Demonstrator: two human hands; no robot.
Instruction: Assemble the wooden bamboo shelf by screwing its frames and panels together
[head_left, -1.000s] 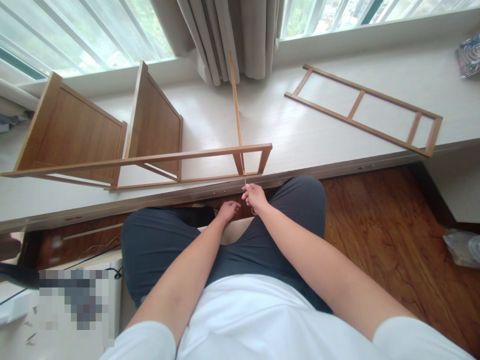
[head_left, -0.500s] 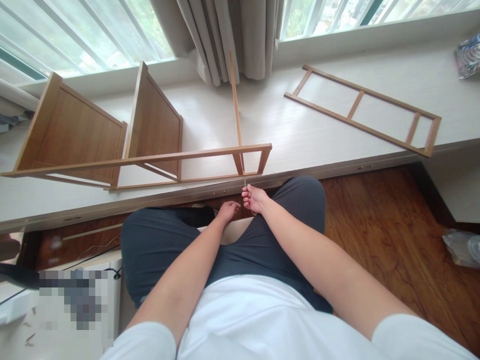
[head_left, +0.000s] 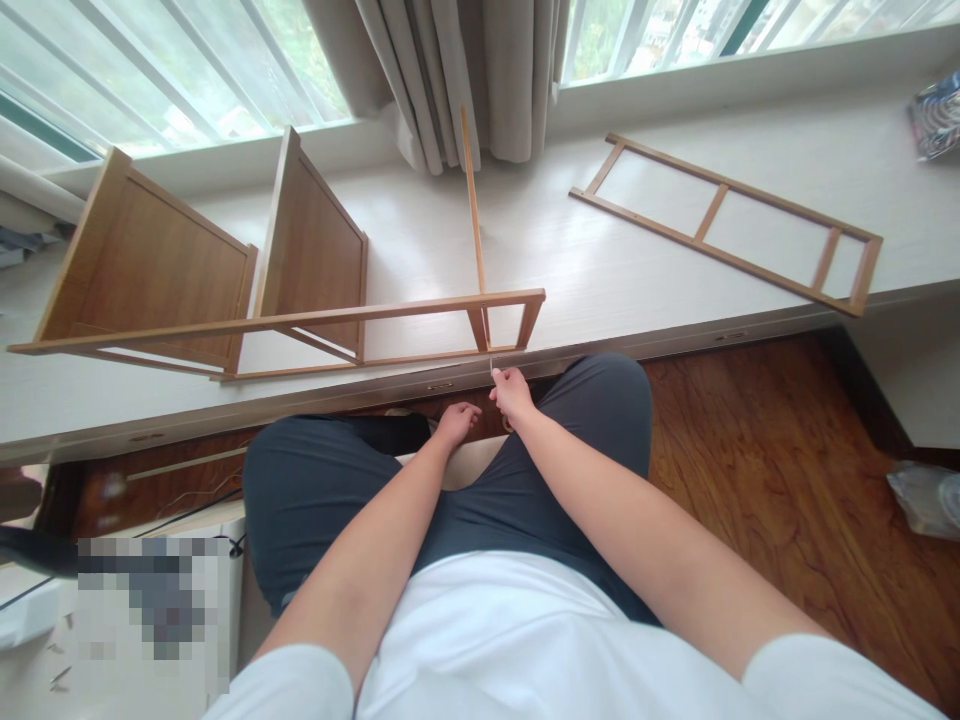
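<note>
My right hand (head_left: pixel 512 395) is closed around a thin metal rod (head_left: pixel 491 367), which looks like a hex key. The rod points up at the near rail of a standing wooden frame (head_left: pixel 390 310), close to its right end. My left hand (head_left: pixel 457 425) rests between my knees with curled fingers, just left of the right one; whatever is in it, if anything, cannot be seen. Two wooden panels (head_left: pixel 154 270) and a thin wooden bar (head_left: pixel 473 215) join the frame and reach back toward the window.
A flat wooden ladder-like frame (head_left: pixel 705 235) lies on the white ledge (head_left: pixel 540 230) to the right. Curtains (head_left: pixel 517 80) hang behind. A white surface (head_left: pixel 45 670) with small metal pieces is at lower left. A plastic bag (head_left: pixel 922 495) lies on the floor at right.
My right hand has turned at the wrist, with its fingers now facing more downward around the rod. My left hand and the wooden pieces stay nearly the same.
</note>
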